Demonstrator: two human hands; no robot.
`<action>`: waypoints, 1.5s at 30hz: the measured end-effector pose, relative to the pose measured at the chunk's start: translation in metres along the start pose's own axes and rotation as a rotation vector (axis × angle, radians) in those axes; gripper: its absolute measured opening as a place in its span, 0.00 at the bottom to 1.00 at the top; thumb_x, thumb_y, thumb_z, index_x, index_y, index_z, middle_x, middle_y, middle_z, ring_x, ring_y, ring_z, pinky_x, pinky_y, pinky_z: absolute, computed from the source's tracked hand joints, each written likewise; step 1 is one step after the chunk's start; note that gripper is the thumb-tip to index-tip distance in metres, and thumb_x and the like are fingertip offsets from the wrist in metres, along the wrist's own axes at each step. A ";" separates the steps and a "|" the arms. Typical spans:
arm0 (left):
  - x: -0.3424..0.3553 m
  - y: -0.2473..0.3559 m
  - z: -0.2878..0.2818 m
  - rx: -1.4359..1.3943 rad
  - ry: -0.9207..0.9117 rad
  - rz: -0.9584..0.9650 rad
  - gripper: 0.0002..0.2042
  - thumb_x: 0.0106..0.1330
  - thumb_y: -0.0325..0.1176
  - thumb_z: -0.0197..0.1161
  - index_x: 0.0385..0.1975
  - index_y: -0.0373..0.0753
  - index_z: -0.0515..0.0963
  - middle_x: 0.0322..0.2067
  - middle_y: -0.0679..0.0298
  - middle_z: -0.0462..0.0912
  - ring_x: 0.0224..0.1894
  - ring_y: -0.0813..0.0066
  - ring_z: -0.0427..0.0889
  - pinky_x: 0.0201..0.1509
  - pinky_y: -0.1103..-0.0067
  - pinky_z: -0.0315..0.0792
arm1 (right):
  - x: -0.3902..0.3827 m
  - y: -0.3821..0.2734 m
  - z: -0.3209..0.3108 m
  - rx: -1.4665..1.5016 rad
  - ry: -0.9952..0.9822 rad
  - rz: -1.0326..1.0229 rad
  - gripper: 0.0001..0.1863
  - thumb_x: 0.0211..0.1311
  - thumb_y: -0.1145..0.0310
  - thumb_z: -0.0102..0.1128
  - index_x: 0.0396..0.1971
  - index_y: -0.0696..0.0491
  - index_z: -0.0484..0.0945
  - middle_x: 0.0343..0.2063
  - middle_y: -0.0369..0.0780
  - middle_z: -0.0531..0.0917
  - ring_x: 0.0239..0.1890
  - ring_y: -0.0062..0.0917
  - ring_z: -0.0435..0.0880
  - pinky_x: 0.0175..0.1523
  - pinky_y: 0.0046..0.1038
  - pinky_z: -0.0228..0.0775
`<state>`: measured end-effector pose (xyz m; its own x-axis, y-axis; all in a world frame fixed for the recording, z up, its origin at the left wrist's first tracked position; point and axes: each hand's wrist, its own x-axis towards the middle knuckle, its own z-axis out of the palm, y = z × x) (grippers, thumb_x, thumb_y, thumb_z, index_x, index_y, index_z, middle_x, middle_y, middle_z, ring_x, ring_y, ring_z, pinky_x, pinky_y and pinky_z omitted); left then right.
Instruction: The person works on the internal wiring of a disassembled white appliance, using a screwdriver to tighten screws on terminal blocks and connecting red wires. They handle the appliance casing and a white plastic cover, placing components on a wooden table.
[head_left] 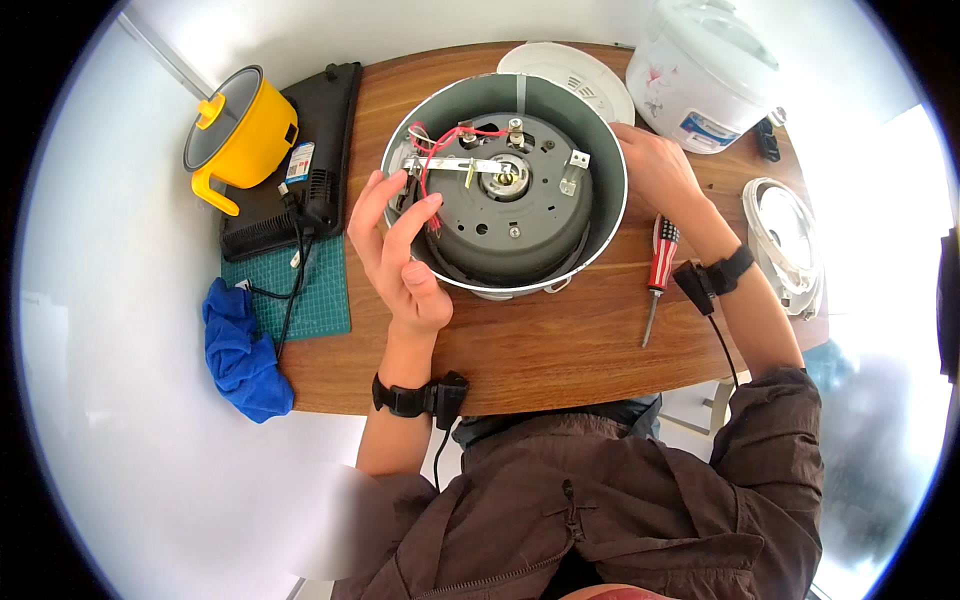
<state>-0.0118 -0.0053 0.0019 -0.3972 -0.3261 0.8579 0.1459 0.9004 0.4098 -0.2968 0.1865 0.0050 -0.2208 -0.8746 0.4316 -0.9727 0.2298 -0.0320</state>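
An opened rice cooker body (608,215) lies in front of me with its underside up. Inside are a round grey heating plate (500,245), a flat metal lever (440,165) across it, and red and white wires (428,190). My left hand (400,250) is at the left rim, fingers apart, fingertips by the lever's end and the wires; whether they touch is unclear. My right hand (660,170) holds the shell's outer right side, its fingertips hidden behind the wall. A screwdriver (661,268) with a red, white and black handle lies below my right hand.
Behind the shell lies a white round cover (575,75). A white lidded rice cooker (700,75) stands back right, a coiled white cable (785,240) below it. At left are a yellow pot (255,135), a black flat device (325,120), a green mat (320,310) and a blue cloth (240,355).
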 end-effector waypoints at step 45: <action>-0.007 0.036 0.013 0.114 0.089 0.203 0.20 0.66 0.46 0.66 0.15 0.47 0.70 0.19 0.74 0.70 0.23 0.72 0.64 0.40 0.75 0.58 | 0.150 -0.093 -0.115 0.087 0.889 -0.552 0.20 0.82 0.64 0.45 0.63 0.62 0.62 0.26 0.33 0.76 0.25 0.13 0.70 0.32 0.16 0.63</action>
<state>-0.0153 0.0331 0.0067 -0.2882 -0.1549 0.9450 0.1094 0.9751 0.1932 -0.2315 0.0827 0.1765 0.3527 -0.2121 0.9114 -0.9319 -0.1678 0.3216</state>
